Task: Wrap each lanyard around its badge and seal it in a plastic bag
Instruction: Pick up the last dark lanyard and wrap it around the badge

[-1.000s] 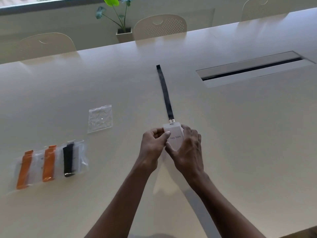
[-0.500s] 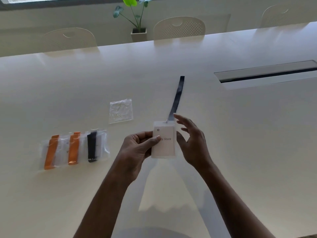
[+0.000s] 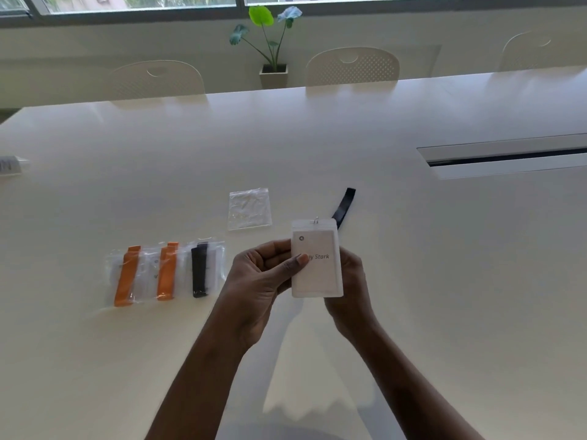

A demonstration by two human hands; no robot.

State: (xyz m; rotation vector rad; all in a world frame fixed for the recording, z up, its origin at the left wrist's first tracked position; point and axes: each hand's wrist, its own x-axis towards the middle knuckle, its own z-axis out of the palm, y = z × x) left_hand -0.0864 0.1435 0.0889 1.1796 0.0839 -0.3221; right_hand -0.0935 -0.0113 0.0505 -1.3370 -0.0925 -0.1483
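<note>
The left hand (image 3: pixel 263 281) holds a white badge (image 3: pixel 317 268) in its clear holder, with the printed face turned to the camera. The thumb presses on the front near the left edge and the curled fingers are behind it, so the badge is pinched between them. The right hand (image 3: pixel 351 290) is behind the right side of the badge and its fingers are hidden by it, so I cannot tell if they grip something or are only spread. The badge is upright in the near middle of the scene, above the white table (image 3: pixel 413 281). From the metal clip at its top a black lanyard (image 3: pixel 344 206) goes behind the badge and comes out past the top right corner, pointing far and to the right. If its end lies on the table is not clear. Just left of the badge and a little farther lies an empty plastic bag (image 3: pixel 249 208), flat on the table. More to the left lie three sealed bags in a row, touching or overlapping: two with an orange lanyard (image 3: pixel 127 274) (image 3: pixel 167 271) and one with a black one (image 3: pixel 200 269). Far right in the table is a long cable slot (image 3: pixel 508 157). Beyond the far edge stand pale chairs (image 3: pixel 352 66) and a potted plant (image 3: pixel 273 42).
</note>
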